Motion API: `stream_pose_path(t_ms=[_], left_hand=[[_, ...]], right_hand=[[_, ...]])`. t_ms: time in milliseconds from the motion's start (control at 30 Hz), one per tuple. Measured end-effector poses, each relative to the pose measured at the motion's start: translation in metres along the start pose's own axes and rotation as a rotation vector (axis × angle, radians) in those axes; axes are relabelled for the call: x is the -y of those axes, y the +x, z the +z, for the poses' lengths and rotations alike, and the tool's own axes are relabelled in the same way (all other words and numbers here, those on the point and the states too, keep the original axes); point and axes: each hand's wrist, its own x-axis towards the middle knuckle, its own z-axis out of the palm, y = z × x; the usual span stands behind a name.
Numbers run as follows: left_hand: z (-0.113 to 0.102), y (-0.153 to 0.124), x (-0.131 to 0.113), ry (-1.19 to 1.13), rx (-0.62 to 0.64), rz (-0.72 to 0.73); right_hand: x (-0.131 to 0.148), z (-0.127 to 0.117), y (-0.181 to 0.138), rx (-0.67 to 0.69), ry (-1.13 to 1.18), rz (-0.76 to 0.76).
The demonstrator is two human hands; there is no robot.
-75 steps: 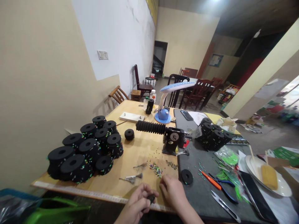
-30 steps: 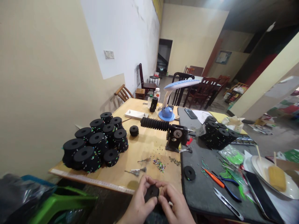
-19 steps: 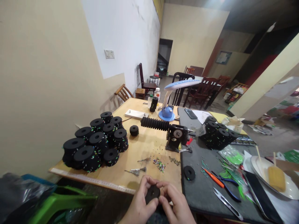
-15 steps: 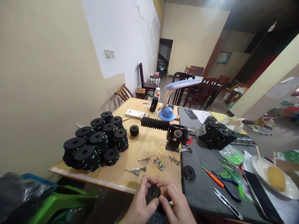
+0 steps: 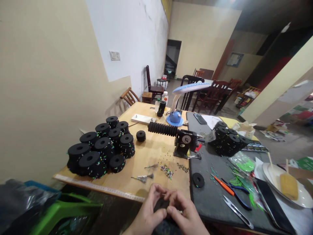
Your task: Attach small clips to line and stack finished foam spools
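At the table's front edge, my left hand (image 5: pixel 149 212) is closed around a black foam disc (image 5: pixel 160 204) with a hole in its middle. My right hand (image 5: pixel 183 209) pinches the disc's right edge, and the two thumbs almost meet. Fingers cover much of the disc. Just beyond the hands lie a small heap of coloured beads (image 5: pixel 167 171) and some darker beads (image 5: pixel 183 167). Feathery tufts on thin stems (image 5: pixel 143 178) rest to their left. Another black foam disc (image 5: pixel 198 180) lies on the grey mat to the right.
Stacks of black foam discs (image 5: pixel 103 143) with coloured bits crowd the left. A clamp-like black device (image 5: pixel 186 140) carries a row of discs on a rod. Behind it stands a blue lamp (image 5: pixel 174 118). Orange-handled pliers (image 5: pixel 223 186), snips (image 5: pixel 238 212) and a plate (image 5: pixel 304 199) lie right.
Both hands have closed in over the disc, whose face now tilts away and shows less. The right fingers have shifted slightly left over its far edge. The table items stay put.
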Motion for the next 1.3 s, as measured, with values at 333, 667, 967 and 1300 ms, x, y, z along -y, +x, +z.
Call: stream_pose_path(t_ms=[333, 667, 967, 1300], left_hand=[[-0.005, 0.003, 0.01, -0.095, 0.025, -0.055], [-0.008, 0.002, 0.02, -0.196, 0.048, -0.086], [0.008, 0.003, 0.0, -0.311, -0.001, -0.21], [0.009, 0.003, 0.009, -0.16, -0.036, -0.117]], right_hand=[[0.002, -0.007, 0.003, 0.085, 0.204, 0.159], [-0.003, -0.003, 0.001, 0.071, 0.07, 0.007], [0.002, -0.001, -0.001, 0.017, -0.154, -0.178], [0.001, 0.0, -0.004, 0.017, -0.17, -0.211]])
